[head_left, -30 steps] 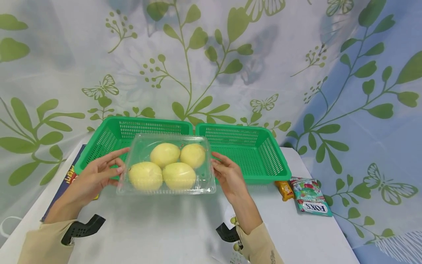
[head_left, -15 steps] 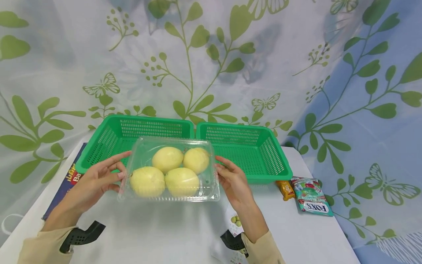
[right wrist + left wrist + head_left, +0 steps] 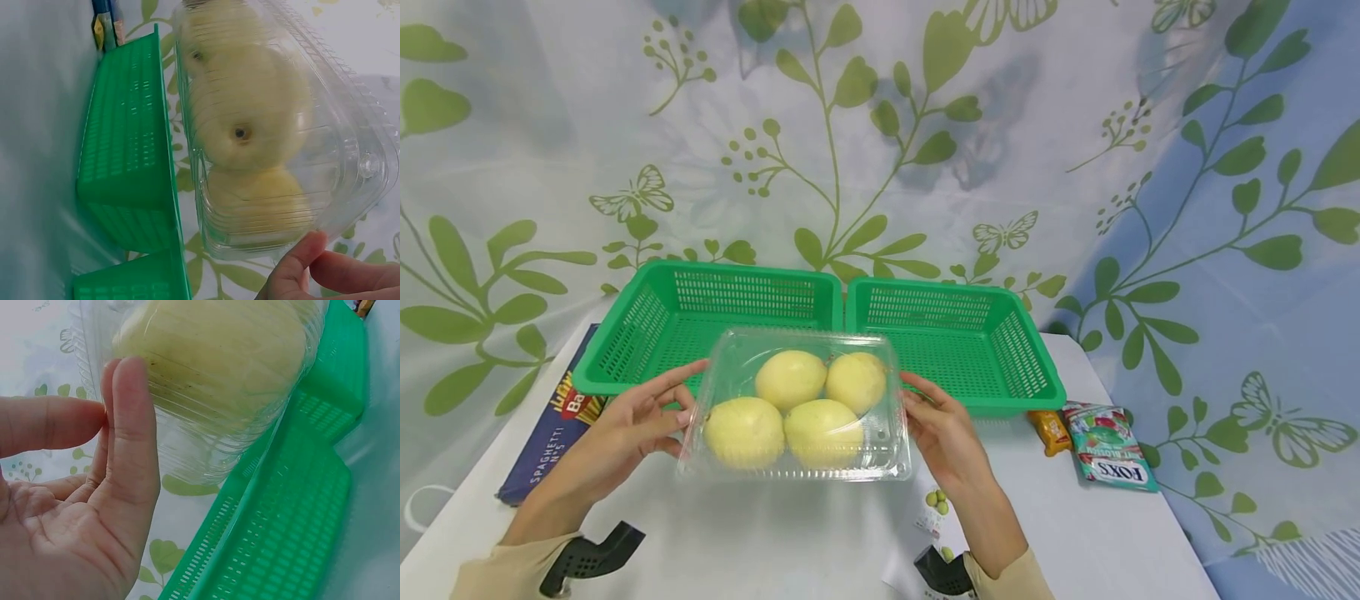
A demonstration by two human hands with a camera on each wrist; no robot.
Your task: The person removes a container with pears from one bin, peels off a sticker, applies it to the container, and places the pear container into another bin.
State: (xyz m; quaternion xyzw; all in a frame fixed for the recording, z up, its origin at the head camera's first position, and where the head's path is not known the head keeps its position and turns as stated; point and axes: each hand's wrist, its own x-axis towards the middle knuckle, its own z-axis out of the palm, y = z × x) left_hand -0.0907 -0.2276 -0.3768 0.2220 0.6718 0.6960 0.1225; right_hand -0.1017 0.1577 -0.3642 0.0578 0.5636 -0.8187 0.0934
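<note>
Nearest, pinching a clear plastic box point(image 3: 880, 437) at both ends, one with the fingers of the left hand point(image 3: 631, 421), the other with those of the right hand point(image 3: 947, 433). Held above the white table point(image 3: 760, 542), with four yellow fruits point(image 3: 823, 433) inside (plain to see through the plastic). Farther off, left, a blue spaghetti pack point(image 3: 542, 458); right, a Fox's bag point(image 3: 1108, 446) beside an orange packet point(image 3: 1050, 432). Beyond, two green baskets point(image 3: 737, 285) side by side; behind them, a leaf-printed cloth point(image 3: 865, 167).
</note>
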